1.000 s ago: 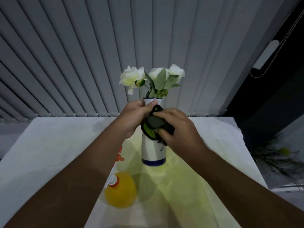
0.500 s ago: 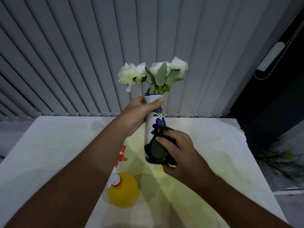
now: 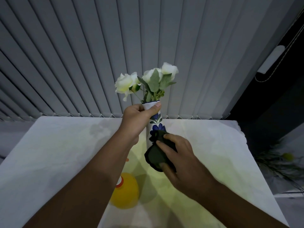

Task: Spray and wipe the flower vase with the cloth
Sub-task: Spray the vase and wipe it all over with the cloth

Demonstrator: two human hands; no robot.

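The flower vase [image 3: 155, 124], white with blue painted flowers, is held above the table [image 3: 57, 145], tilted slightly, with white roses [image 3: 125, 83] rising from its mouth. The left hand [image 3: 138, 119] is wrapped around the neck just under the rim, thumb pressed across the front. The right hand [image 3: 177, 155] presses a dark cloth [image 3: 156, 155] against the vase's lower body, fingers closed over the fabric so it covers the base. The bottom of the vase is hidden behind the cloth.

The step in hand looks like wiping the lower part. To do it well, the left hand should probably keep a firm hold on the neck while the right works the cloth around the curve and under the base, turning the vase to reach the unwiped back. Pressure should stay gentle, since a hard push could tip out the roses.

A yellow spray bottle [image 3: 125, 193] stands on the table below the left forearm, and vertical blinds [image 3: 98, 55] hang behind.
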